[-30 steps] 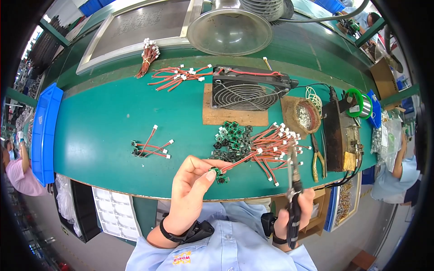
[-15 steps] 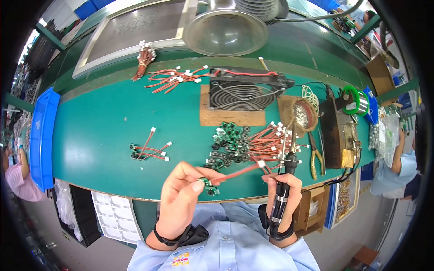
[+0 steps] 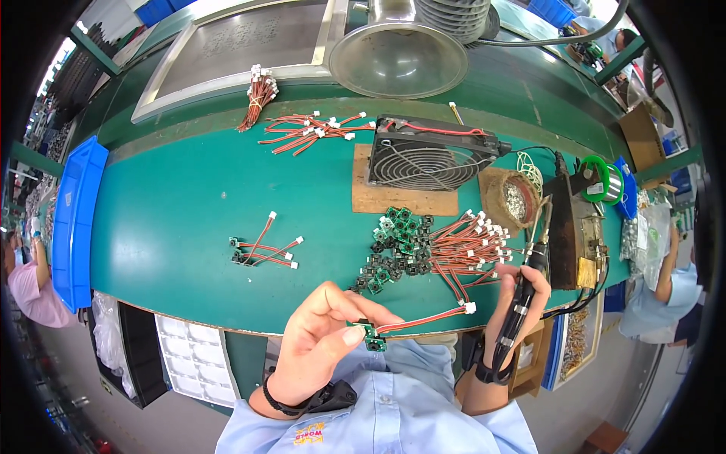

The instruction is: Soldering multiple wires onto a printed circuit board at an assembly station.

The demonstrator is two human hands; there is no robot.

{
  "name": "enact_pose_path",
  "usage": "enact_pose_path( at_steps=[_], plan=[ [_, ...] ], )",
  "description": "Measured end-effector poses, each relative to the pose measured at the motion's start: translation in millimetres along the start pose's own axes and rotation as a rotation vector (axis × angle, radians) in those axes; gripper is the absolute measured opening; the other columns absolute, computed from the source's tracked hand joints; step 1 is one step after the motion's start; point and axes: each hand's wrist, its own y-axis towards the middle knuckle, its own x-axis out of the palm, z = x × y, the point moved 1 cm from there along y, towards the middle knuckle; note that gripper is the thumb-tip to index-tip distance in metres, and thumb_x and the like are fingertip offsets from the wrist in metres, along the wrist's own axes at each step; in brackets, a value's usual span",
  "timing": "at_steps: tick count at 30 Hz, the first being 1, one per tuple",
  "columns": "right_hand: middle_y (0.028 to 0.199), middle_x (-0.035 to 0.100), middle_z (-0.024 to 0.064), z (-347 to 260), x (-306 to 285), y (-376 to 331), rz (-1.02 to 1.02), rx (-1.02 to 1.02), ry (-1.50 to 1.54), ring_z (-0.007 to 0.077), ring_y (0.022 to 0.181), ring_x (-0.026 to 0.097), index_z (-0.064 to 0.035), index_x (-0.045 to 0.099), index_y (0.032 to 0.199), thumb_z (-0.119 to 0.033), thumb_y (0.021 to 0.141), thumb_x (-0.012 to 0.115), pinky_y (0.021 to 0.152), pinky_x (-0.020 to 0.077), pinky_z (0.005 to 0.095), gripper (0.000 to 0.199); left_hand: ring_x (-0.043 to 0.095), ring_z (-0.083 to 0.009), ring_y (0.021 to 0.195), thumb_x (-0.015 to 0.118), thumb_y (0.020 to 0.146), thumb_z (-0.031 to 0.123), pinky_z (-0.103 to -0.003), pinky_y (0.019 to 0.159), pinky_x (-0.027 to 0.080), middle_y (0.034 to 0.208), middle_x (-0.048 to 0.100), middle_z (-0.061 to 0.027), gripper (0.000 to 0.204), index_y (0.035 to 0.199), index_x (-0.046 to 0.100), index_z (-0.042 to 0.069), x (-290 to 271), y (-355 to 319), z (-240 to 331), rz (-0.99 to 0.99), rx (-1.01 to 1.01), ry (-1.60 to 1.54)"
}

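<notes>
My left hand (image 3: 321, 337) is closed in a pinch on a small green circuit board (image 3: 375, 343) close to the table's front edge. From this board a red and dark wire lead (image 3: 423, 321) stretches right to a white connector, which hangs free. My right hand (image 3: 505, 306) is wrapped round the black handle of a soldering iron (image 3: 535, 261), whose metal tip points up and away from me. Beyond my hands lie a heap of small green and black boards (image 3: 401, 236) and many wire leads (image 3: 473, 246) with white connectors. A few wired boards (image 3: 243, 253) rest apart, to the left.
A black fan (image 3: 431, 155) stands on a wooden board (image 3: 363, 200). To its right are a round tin (image 3: 522, 200), a solder reel (image 3: 603, 181) and a dark soldering station (image 3: 567, 234). A metal hood (image 3: 401, 64) hangs above. At far left is a blue bin (image 3: 76, 227).
My right hand has moved right with the soldering iron, away from the wire lead. The left hand still pinches the board, slightly lower and further right. The whole view has shifted a little.
</notes>
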Motion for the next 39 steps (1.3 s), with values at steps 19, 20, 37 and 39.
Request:
enact_pose_path(
  at_steps=[19, 20, 37, 39],
  plan=[
    [0.073, 0.055, 0.0079, -10, 27, -6, -0.309, -0.308, -0.354, 0.0234, 0.068, 0.053, -0.0060, 0.053, 0.097, -0.004, 0.074, 0.067, 0.062, 0.0401, 0.0317, 0.027, 0.057, -0.0214, 0.087, 0.052, 0.083, 0.008, -0.035, 0.084, 0.042, 0.096, 0.061, -0.0240, 0.012, 0.085, 0.041, 0.003, -1, 1, -4, 0.280, 0.117, 0.201],
    [0.071, 0.053, 0.0079, -12, 30, -6, -0.326, -0.350, -0.413, 0.0267, 0.067, 0.051, -0.0063, 0.054, 0.097, -0.004, 0.071, 0.068, 0.062, 0.0385, 0.0343, 0.029, 0.055, -0.0207, 0.085, 0.053, 0.083, 0.011, -0.034, 0.082, 0.041, 0.093, 0.060, -0.0222, 0.014, 0.085, 0.041, 0.003, 3, 2, -4, 0.317, 0.115, 0.235],
    [0.084, 0.057, 0.0109, -21, 19, -10, -0.140, -0.170, 0.163, 0.0207, 0.077, 0.059, -0.0063, 0.042, 0.105, 0.015, 0.072, 0.065, 0.065, 0.0510, 0.0311, 0.045, 0.057, -0.0181, 0.084, 0.054, 0.083, -0.003, -0.030, 0.078, 0.044, 0.094, 0.060, -0.0151, 0.015, 0.096, 0.046, -0.002, 8, 1, -16, 0.256, 0.118, 0.637],
    [0.087, 0.058, 0.0124, -35, 13, -8, -0.241, -0.143, 0.291, 0.0208, 0.080, 0.061, -0.0054, 0.039, 0.105, 0.016, 0.074, 0.063, 0.068, 0.0525, 0.0316, 0.045, 0.058, -0.0177, 0.082, 0.054, 0.082, -0.004, -0.029, 0.076, 0.045, 0.094, 0.060, -0.0141, 0.016, 0.097, 0.047, -0.003, 10, 2, -17, 0.237, 0.113, 0.695]
  ],
)
